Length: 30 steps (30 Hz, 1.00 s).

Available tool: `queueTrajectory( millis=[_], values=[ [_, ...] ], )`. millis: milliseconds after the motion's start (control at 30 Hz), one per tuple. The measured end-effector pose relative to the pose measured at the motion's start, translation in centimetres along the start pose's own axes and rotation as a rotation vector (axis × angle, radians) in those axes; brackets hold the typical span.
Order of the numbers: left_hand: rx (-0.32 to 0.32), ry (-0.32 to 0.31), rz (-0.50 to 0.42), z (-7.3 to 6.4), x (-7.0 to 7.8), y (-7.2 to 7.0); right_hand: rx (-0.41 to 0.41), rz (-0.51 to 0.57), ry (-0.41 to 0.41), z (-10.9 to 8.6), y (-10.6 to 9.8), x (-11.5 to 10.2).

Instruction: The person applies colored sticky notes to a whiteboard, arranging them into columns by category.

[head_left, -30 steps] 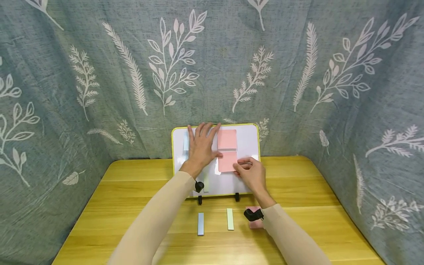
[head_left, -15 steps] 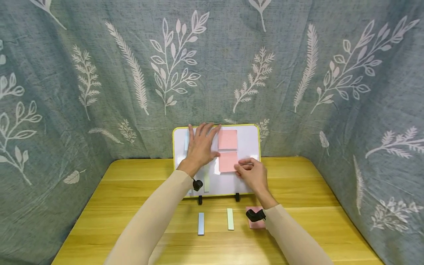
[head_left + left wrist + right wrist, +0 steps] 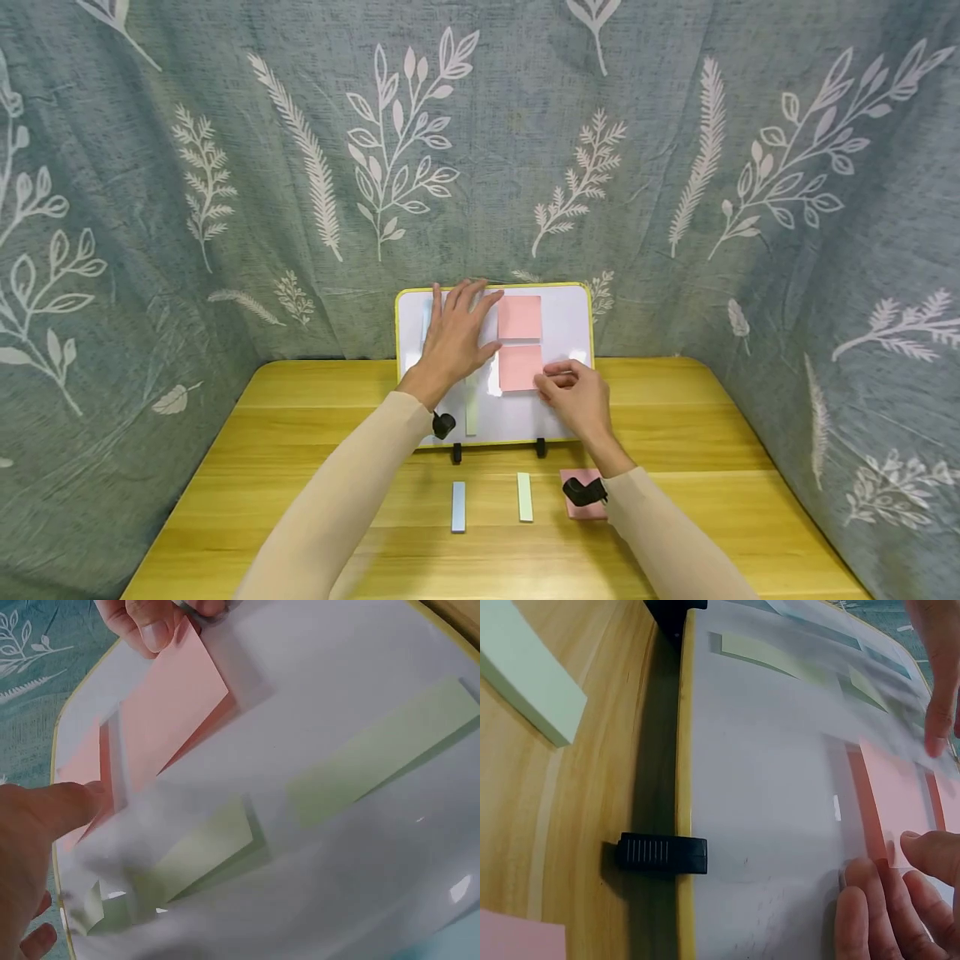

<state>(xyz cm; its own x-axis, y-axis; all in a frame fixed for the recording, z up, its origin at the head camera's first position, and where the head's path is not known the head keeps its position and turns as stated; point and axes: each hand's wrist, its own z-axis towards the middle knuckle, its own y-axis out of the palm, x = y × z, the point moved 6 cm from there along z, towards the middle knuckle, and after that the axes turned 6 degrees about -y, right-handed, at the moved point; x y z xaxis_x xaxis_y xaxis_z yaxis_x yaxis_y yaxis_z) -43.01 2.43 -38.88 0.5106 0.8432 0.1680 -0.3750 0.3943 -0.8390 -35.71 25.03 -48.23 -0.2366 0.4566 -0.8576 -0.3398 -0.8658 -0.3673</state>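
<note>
A white board (image 3: 564, 321) with a yellow rim stands propped on the table. Two pink sticky notes are on it, an upper one (image 3: 520, 317) and a lower one (image 3: 520, 368). My right hand (image 3: 579, 398) pinches the lower note's bottom right corner between thumb and fingers; its lower edge stands off the board in the right wrist view. My left hand (image 3: 453, 337) lies spread over the board's upper left, its thumb beside the notes' left edges. Green sticky strips (image 3: 382, 754) run down the board, partly hidden by the left hand. A light blue strip (image 3: 427, 317) shows left of it.
Two black feet (image 3: 541, 448) hold the board's lower edge. On the wooden table (image 3: 300, 467) lie a blue strip pad (image 3: 458, 507), a green strip pad (image 3: 525, 497) and a pink note pad (image 3: 583, 507), partly covered by the right wrist camera. A patterned curtain (image 3: 480, 208) surrounds the table.
The head view has shifted slightly, so everything appears a little further right. Both hands keep nearly the same places on the board and note.
</note>
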Motion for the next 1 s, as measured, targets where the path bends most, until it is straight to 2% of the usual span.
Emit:
queueTrajectory(
  millis=[233, 533, 767, 1000],
  values=[
    [0.046, 0.048, -0.061, -1.4, 0.5, -1.1, -0.010, -0.092, -0.059, 0.0, -0.4, -0.1],
    [0.124, 0.139, -0.093, -3.9, 1.3, -1.7, -0.026, -0.140, -0.066, -0.1, -0.6, 0.0],
    [0.130, 0.184, -0.119, -5.9, 2.2, -1.8, -0.040, -0.172, -0.096, -0.4, -0.8, 0.0],
    [0.105, 0.223, -0.127, -8.2, 3.0, -1.1, -0.068, -0.176, -0.138, -1.3, -1.3, 0.1]
  ],
)
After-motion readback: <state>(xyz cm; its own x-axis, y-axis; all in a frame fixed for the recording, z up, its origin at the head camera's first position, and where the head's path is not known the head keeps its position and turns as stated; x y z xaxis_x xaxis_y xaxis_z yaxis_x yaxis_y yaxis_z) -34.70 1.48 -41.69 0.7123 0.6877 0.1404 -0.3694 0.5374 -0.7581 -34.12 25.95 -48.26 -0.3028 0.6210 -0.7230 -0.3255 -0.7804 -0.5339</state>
